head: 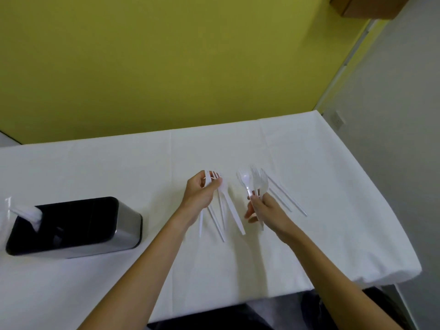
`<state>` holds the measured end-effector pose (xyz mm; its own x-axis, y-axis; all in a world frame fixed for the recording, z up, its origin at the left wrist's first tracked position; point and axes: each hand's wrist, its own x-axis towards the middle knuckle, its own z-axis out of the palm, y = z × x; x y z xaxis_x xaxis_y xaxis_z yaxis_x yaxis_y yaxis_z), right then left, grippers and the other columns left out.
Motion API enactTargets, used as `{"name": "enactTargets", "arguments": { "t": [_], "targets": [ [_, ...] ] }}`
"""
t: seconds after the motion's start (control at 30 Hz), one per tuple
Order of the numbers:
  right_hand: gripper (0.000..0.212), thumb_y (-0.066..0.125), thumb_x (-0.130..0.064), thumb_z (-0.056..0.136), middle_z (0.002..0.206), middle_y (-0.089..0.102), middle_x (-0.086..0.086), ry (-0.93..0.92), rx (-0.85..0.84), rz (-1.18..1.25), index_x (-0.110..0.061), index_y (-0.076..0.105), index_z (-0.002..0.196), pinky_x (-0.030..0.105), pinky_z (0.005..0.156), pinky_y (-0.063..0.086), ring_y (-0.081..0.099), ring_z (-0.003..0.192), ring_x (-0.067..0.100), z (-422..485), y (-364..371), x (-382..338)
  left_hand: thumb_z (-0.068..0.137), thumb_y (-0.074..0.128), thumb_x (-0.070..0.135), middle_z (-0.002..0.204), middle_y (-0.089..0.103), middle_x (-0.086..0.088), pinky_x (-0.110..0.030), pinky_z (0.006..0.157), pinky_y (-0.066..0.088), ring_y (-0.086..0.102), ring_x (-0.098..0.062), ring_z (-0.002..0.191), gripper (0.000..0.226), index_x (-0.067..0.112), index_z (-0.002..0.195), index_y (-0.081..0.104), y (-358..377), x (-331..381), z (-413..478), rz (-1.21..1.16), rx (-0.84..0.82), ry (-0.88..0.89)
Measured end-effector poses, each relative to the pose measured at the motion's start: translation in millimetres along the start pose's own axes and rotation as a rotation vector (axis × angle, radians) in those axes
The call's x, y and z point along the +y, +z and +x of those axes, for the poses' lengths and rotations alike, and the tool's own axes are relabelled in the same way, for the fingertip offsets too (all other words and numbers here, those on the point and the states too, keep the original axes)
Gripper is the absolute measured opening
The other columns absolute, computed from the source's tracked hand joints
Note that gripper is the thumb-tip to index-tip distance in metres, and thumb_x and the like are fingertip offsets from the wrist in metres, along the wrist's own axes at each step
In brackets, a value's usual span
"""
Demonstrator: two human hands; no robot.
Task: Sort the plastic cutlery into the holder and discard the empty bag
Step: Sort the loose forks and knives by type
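Note:
My left hand (201,192) grips a bunch of white plastic cutlery (222,208) near the heads, its handles fanning down toward me over the table. To its right, my right hand (262,208) holds a white spoon and forks (254,184) upright by their handles. More white cutlery (287,198) lies on the cloth just right of that hand. The black and silver holder (73,225) stands at the left, with several white pieces (29,213) sticking out of its left end. A bit of clear plastic (6,210) shows at the left frame edge.
A white cloth covers the table (309,234), whose right edge drops off near the right hand. The yellow wall (166,67) stands right behind the table's far edge. My dark-clothed lap shows below the near edge.

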<state>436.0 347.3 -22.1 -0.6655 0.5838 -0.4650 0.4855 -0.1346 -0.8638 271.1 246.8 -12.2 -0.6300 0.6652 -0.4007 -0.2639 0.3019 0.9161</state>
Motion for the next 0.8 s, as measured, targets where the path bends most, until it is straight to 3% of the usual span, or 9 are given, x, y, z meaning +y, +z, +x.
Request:
{"name": "enactTargets", "arguments": {
  "t": [0.13,0.23,0.33,0.43,0.53,0.63,0.7,0.8],
  "targets": [
    [0.029,0.034,-0.016,0.102,0.092,0.07,0.008,0.064,-0.139,0.166,-0.009,0.062,0.096,0.033,0.072,0.055,0.067,0.079,0.02,-16,15,-2,0.09,0.062,0.013,0.045,0.048,0.017,-0.012,0.039,0.027,0.035,-0.001,0.037,0.006,0.015,0.085,0.061,8,4,1,0.027,-0.054,-0.007],
    [0.029,0.033,-0.015,0.103,0.105,0.071,0.01,0.091,-0.186,0.319,-0.006,0.057,0.116,0.033,0.075,0.054,0.069,0.088,0.023,-17,24,1,0.086,0.066,0.011,0.062,0.061,0.015,-0.008,0.049,0.036,0.052,0.005,0.05,0.008,0.014,0.079,0.063,9,2,0,0.079,-0.033,0.058],
    [0.026,0.032,-0.012,0.103,0.086,0.067,0.009,0.134,-0.215,0.472,-0.004,0.054,0.114,0.031,0.067,0.051,0.063,0.071,0.024,-16,30,-4,0.081,0.071,0.015,0.079,0.067,-0.001,-0.018,0.068,0.046,0.062,-0.007,0.075,0.012,0.017,0.072,0.063,6,-2,0,0.139,-0.03,0.084],
    [0.021,0.031,-0.016,0.103,0.064,0.048,0.001,0.165,-0.213,0.563,-0.006,0.049,0.106,0.022,0.049,0.034,0.035,0.05,0.012,-13,35,-8,0.078,0.075,0.021,0.08,0.064,-0.01,-0.027,0.073,0.047,0.062,-0.019,0.077,0.009,0.019,0.077,0.066,1,-5,2,0.173,-0.04,0.064],
    [0.029,0.035,-0.034,0.102,0.062,0.028,-0.002,0.166,-0.167,0.544,-0.008,0.049,0.103,0.021,0.046,0.019,0.02,0.05,0.01,-11,38,-9,0.082,0.07,0.035,0.078,0.049,-0.002,-0.023,0.067,0.041,0.05,-0.012,0.071,0.018,0.021,0.088,0.061,-2,-3,4,0.213,-0.018,0.033],
    [0.027,0.046,-0.033,0.099,0.067,0.017,0.002,0.125,-0.169,0.398,-0.013,0.041,0.082,0.022,0.046,0.017,0.015,0.053,0.012,-11,38,-7,0.094,0.048,0.033,0.08,0.038,0.001,-0.02,0.048,0.028,0.032,-0.011,0.055,0.018,0.019,0.087,0.04,-3,4,6,0.094,-0.013,-0.08],
    [0.03,0.048,-0.028,0.099,0.064,0.018,0.001,0.141,-0.176,0.361,-0.016,0.035,0.075,0.021,0.044,0.018,0.016,0.051,0.011,-11,38,-6,0.095,0.037,0.022,0.078,0.037,0.0,-0.02,0.042,0.021,0.026,-0.011,0.05,0.009,0.018,0.087,0.034,-4,8,7,-0.02,-0.001,-0.134],
    [0.021,0.043,-0.026,0.1,0.06,0.025,-0.002,0.161,-0.162,0.32,-0.011,0.045,0.085,0.022,0.044,0.027,0.024,0.049,0.011,-13,38,-6,0.095,0.031,0.017,0.067,0.036,-0.004,-0.019,0.038,0.023,0.029,-0.011,0.045,0.015,0.013,0.083,0.039,-5,12,1,-0.049,0.009,-0.133]
  ]
}}
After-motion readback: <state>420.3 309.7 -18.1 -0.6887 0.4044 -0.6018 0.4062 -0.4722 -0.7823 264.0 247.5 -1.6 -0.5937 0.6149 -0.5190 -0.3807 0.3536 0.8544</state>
